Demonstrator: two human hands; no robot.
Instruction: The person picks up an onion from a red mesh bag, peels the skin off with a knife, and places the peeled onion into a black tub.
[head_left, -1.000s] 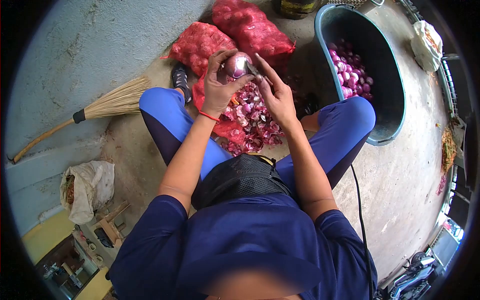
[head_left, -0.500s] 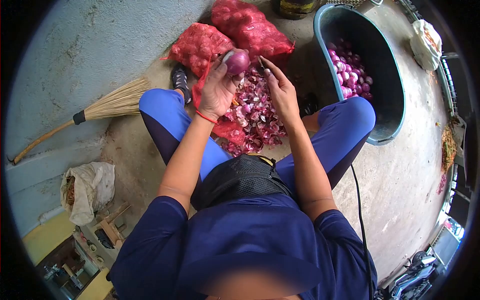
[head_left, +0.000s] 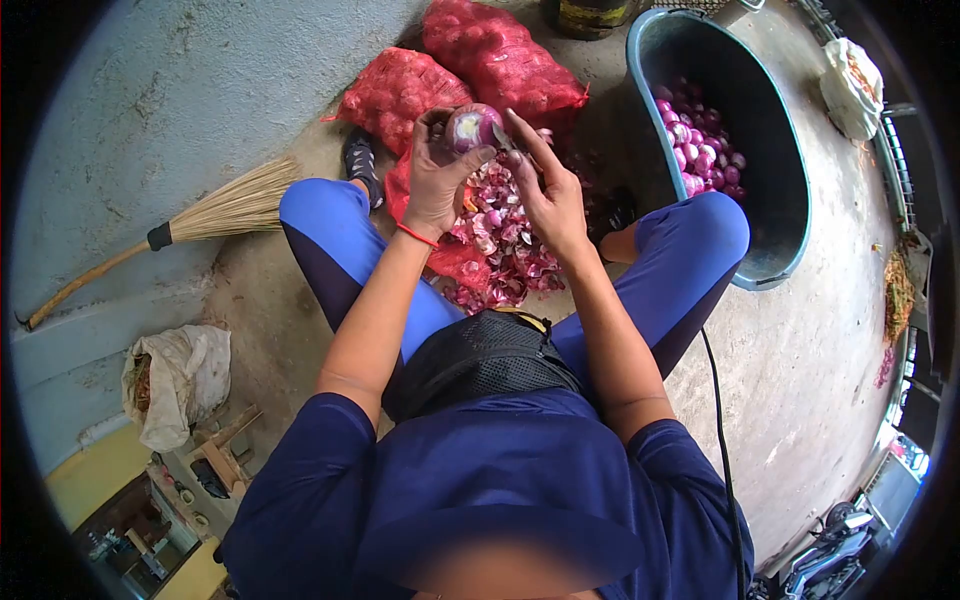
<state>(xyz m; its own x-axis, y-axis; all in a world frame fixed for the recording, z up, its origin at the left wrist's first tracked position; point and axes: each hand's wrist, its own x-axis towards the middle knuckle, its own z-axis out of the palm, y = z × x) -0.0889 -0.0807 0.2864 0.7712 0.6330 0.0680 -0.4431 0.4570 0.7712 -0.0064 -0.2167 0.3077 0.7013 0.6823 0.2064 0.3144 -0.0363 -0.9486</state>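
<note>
A red onion (head_left: 468, 130) is gripped in my left hand (head_left: 436, 190), its pale cut end turned up toward me. My right hand (head_left: 556, 205) holds a small knife (head_left: 502, 138) against the onion's right side; most of the handle is hidden by the fingers. Below both hands, a pile of onion skins (head_left: 505, 240) covers the floor between my legs. Just beyond are two red mesh sacks, a smaller one (head_left: 395, 90) and a larger one (head_left: 500, 60), both filled with onions.
At the right stands a large blue-grey tub (head_left: 790, 215) with many peeled onions (head_left: 705, 150) inside. A straw broom (head_left: 230, 200) leans by the left wall. White sacks lie at lower left (head_left: 195, 375) and upper right (head_left: 850, 95). A black cable (head_left: 720, 420) runs past my right side.
My right hand has moved left, bringing the knife from beside the onion onto it. The onion has been turned in my left hand, so its pale cut end now shows.
</note>
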